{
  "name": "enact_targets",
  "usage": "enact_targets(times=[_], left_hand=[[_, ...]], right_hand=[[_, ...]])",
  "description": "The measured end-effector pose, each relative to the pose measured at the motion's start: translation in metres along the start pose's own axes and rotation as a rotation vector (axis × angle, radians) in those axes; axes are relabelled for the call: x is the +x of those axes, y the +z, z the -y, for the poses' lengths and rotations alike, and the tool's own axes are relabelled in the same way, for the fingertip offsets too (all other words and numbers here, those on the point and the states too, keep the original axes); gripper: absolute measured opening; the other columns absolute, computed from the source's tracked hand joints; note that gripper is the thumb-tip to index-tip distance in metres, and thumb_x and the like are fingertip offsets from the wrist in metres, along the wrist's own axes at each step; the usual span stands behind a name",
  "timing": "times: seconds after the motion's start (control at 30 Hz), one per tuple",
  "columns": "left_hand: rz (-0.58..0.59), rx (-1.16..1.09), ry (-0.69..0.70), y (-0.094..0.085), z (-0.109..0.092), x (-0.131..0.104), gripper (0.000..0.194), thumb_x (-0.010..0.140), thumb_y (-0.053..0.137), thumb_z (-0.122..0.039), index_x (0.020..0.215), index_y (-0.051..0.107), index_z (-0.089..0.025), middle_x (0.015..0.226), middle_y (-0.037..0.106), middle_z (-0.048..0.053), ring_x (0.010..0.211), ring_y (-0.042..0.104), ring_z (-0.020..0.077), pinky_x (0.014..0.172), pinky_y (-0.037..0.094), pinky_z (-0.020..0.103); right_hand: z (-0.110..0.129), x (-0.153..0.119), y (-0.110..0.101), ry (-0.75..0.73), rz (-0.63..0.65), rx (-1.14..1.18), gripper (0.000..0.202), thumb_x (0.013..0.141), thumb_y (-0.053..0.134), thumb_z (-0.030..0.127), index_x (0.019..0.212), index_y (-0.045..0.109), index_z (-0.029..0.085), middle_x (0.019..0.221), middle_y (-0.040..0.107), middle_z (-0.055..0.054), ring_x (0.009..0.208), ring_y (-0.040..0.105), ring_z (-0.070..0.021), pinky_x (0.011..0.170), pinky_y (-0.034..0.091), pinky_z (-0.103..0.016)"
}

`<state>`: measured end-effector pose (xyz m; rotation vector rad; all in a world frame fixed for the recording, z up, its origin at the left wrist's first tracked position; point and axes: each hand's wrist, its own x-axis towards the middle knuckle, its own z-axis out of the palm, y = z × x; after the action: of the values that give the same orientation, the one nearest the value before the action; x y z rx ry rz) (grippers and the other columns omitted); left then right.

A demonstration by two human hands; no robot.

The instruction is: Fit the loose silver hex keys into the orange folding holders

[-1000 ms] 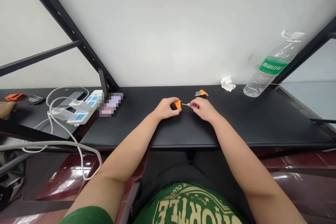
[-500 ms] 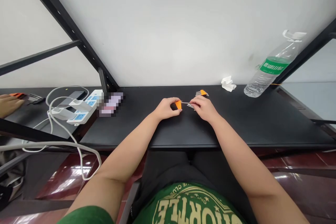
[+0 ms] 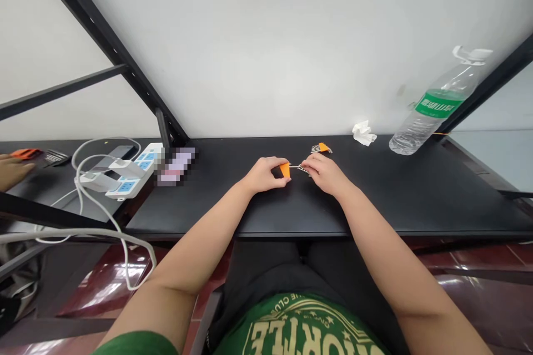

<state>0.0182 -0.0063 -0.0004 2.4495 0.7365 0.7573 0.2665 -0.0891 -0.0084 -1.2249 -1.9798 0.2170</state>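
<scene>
Pinched between thumb and fingers of my left hand [image 3: 266,174] is an orange hex key holder [image 3: 285,170]. A thin metal hex key [image 3: 295,166] runs from the holder's right side to my right hand [image 3: 322,172], whose fingertips are closed on it. Whether the key's end is inside the holder is too small to tell. Several loose hex keys [image 3: 303,170] lie on the black table [image 3: 291,211], partly hidden by my right fingers. Behind that hand rests another orange holder [image 3: 323,147] with several hex keys in it.
A crumpled tissue [image 3: 363,133] and a large water bottle [image 3: 428,105] stand at the back right. To the left are a blurred-out item [image 3: 177,166], a power strip [image 3: 137,172] with white cables, and another person's hand [image 3: 14,172] near an orange holder [image 3: 26,153].
My hands keep nearly the same pose, with the holder and key still between them. At the far left, the other person's hand has drawn back leftward, uncovering more of the orange holder there.
</scene>
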Motion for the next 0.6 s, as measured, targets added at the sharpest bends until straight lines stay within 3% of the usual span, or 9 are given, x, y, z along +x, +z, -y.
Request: enact_targets(times=[0.23, 0.37, 0.6], left_hand=[[0.101, 0.084, 0.105, 0.004, -0.014, 0.003, 0.034, 0.078, 0.076, -0.035, 0.11, 0.075, -0.024, 0.09, 0.075, 0.002, 0.082, 0.068, 0.0204, 0.081, 0.053, 0.033], [0.051, 0.07, 0.084, 0.004, -0.014, 0.004, 0.033, 0.078, 0.075, -0.035, 0.108, 0.074, -0.023, 0.087, 0.073, 0.001, 0.078, 0.066, 0.0189, 0.077, 0.052, 0.032], [-0.054, 0.015, 0.161, 0.01, -0.008, 0.003, 0.041, 0.08, 0.075, -0.037, 0.118, 0.074, -0.02, 0.096, 0.076, 0.004, 0.082, 0.07, 0.0186, 0.08, 0.055, 0.031]], right_hand=[[0.018, 0.003, 0.012, -0.01, 0.087, 0.073, 0.024, 0.097, 0.051, 0.015, 0.107, 0.07, 0.025, 0.108, 0.063, -0.008, 0.087, 0.063, -0.021, 0.079, 0.054, -0.036], [0.018, 0.005, 0.02, 0.072, 0.027, 0.183, 0.017, 0.09, 0.058, 0.015, 0.103, 0.061, 0.024, 0.106, 0.061, -0.007, 0.081, 0.061, -0.0192, 0.075, 0.054, -0.034], [0.004, 0.006, 0.021, 0.161, 0.022, 0.176, 0.008, 0.093, 0.061, 0.024, 0.097, 0.067, 0.022, 0.095, 0.069, -0.004, 0.076, 0.063, -0.0177, 0.076, 0.052, -0.034]])
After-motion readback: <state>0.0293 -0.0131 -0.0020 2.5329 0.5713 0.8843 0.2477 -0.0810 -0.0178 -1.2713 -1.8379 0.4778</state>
